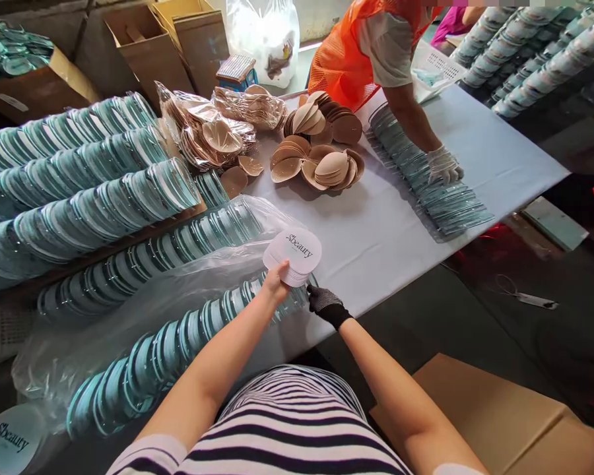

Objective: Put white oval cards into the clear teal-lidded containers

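My bare left hand [276, 282] grips a stack of white rounded cards [293, 252] printed with "beauty", thumb on top. Just below and right of it, my right hand [325, 303], in a grey and black glove, has its fingers closed at the end of a long row of glass discs [198, 336]. It seems to pinch the edge of the end disc; the fingertips are partly hidden. The row stands on edge on the white-covered table [361, 264], running toward the lower left. Clear plastic film [143, 290] lies beside it.
More disc rows [89, 204] fill the left. Brown oval pieces [321, 161] and wrapped bundles [202, 135] lie ahead. Across the table, a co-worker's gloved hand [444, 165] touches another glass row [426, 175]. A cardboard box [490, 415] stands at lower right.
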### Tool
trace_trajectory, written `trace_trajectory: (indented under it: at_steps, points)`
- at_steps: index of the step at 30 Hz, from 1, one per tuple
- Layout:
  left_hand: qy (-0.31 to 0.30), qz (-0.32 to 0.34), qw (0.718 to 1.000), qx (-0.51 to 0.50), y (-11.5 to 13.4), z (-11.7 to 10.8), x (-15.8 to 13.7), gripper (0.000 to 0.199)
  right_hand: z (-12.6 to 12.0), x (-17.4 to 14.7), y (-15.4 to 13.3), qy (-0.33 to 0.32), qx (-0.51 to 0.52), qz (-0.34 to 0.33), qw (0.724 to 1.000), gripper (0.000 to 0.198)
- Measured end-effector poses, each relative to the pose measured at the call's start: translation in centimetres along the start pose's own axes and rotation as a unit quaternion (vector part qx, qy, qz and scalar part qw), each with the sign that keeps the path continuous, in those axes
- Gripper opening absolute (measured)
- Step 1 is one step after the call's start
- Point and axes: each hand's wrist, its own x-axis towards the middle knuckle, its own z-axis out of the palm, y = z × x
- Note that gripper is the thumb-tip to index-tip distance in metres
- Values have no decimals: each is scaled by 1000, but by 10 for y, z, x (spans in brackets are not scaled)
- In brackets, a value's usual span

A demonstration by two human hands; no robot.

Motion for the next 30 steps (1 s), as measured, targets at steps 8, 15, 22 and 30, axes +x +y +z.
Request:
trace_trajectory:
  at_steps: [8,15,22,30]
  points:
    - [-2,69,997,28,-12,2,-4,57,-7,3,5,-181,345,36,920,41]
    - [-5,27,1000,7,-11,-2,-6,54,9,8,-8,-161,439,71,881,35]
    - [17,48,999,11,-8,6,-15,53,-13,6,-12,-104,177,7,979,28]
    - [28,28,999,-8,2,4,-18,45,-8,4,-12,45,30,-31,998,48]
